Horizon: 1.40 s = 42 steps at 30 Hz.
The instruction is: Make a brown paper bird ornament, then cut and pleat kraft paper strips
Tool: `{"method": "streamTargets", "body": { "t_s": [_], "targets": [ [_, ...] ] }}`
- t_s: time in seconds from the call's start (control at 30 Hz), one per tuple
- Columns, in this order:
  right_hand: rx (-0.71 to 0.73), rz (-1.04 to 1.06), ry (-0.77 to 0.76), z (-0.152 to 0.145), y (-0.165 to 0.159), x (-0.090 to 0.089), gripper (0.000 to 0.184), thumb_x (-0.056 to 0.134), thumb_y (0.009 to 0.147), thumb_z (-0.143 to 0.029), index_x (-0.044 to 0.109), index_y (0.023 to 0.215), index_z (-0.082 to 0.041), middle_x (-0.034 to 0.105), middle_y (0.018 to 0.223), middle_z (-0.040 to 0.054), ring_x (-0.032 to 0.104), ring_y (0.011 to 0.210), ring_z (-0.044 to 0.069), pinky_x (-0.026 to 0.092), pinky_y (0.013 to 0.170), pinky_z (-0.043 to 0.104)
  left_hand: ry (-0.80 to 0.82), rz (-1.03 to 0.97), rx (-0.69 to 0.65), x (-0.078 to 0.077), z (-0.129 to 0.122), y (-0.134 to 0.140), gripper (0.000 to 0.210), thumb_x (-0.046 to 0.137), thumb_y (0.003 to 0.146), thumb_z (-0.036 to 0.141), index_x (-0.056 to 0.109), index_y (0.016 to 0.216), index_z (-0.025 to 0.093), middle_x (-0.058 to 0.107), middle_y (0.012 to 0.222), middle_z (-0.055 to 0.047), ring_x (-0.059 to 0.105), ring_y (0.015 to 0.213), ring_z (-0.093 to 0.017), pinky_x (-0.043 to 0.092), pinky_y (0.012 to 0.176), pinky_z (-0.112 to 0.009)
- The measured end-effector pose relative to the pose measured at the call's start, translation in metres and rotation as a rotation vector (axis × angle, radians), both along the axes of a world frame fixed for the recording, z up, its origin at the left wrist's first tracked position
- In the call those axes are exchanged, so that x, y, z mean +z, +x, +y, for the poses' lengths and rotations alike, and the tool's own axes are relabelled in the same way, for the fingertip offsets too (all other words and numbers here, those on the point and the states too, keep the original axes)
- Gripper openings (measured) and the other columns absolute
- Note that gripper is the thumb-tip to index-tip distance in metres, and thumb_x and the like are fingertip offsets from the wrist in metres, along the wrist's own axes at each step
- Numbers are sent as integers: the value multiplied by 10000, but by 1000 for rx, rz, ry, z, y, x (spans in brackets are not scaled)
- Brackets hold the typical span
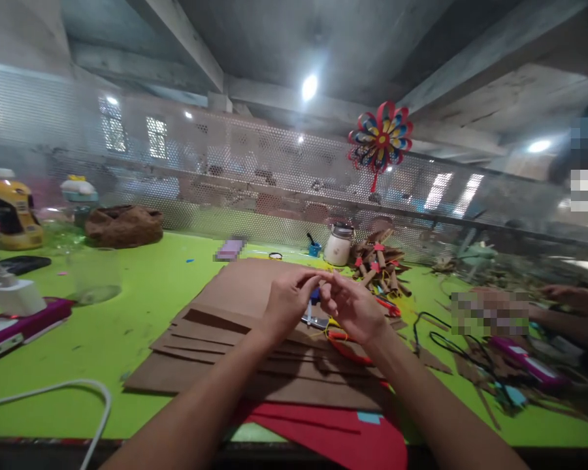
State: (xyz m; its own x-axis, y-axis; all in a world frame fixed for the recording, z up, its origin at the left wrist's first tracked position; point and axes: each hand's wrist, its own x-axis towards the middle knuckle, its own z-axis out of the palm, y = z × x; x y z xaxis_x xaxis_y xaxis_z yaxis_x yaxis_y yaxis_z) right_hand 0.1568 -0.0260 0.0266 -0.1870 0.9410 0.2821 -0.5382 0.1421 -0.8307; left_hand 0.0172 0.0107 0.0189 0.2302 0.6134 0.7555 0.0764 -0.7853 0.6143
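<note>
My left hand (285,301) and my right hand (357,309) meet above a stack of brown paper sheets (255,282). Fingers of both hands are pinched together at the tips. Whatever lies between them is too small to make out. Just beneath, scissors with orange-red handles (349,352) rest on the sheets, partly covered by my right hand. A small dark blue object (315,297) shows between the hands, its kind unclear. Under the stack's near edge a red sheet (318,431) sticks out, bearing a light blue patch.
Behind the stack stand a pale lidded jar (338,245), a small blue pot (314,249) and a heap of brown paper rolls (383,266). Left are a clear cup (97,277) and a power strip (24,331). Another person's hand (561,294) and black cable (453,343) are right.
</note>
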Motion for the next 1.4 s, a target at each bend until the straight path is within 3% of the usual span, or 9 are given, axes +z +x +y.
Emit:
{"method": "streamTargets", "body": {
  "t_s": [0.2,0.33,0.6,0.87,1.03,1.4],
  "targets": [
    [-53,65,-181,-6,1,-3,270,556,825,-339,679,829,-98,564,529,10,439,412,65,338,404,182,214,266,40,-8,9,-3,219,478,883,227,666,986,185,695,780,-28,616,674,-109,458,616,-209],
    [-86,103,-205,-8,-1,-3,297,555,832,-349,679,848,-80,573,529,18,446,410,65,354,416,182,271,320,80,-8,11,-6,213,456,885,195,661,939,174,675,722,-23,603,651,-106,443,606,-206],
    [-92,165,-164,-12,-5,-2,315,588,810,-367,679,867,-71,592,558,29,465,433,73,383,435,189,223,324,-6,-8,10,-6,238,417,891,166,625,1004,182,653,767,-14,588,691,-103,439,650,-202],
    [-91,92,-104,-14,-15,-8,362,533,825,-437,658,939,-117,595,579,28,471,437,84,351,417,197,8,322,245,-12,5,2,236,376,911,267,591,921,171,594,633,-4,542,547,-121,339,506,-211],
    [-97,52,-78,-11,-18,-15,370,548,812,-438,643,994,-129,595,570,23,480,447,92,357,436,204,-31,377,342,-12,6,4,258,363,907,280,589,842,175,540,563,9,470,471,-122,256,476,-228],
    [-80,3,-68,-8,-15,-18,382,537,819,-453,630,1000,-129,587,573,11,481,436,85,365,438,198,-121,253,204,-12,13,0,245,438,824,284,556,652,157,435,487,51,391,475,-86,259,477,-202]
  ]
}}
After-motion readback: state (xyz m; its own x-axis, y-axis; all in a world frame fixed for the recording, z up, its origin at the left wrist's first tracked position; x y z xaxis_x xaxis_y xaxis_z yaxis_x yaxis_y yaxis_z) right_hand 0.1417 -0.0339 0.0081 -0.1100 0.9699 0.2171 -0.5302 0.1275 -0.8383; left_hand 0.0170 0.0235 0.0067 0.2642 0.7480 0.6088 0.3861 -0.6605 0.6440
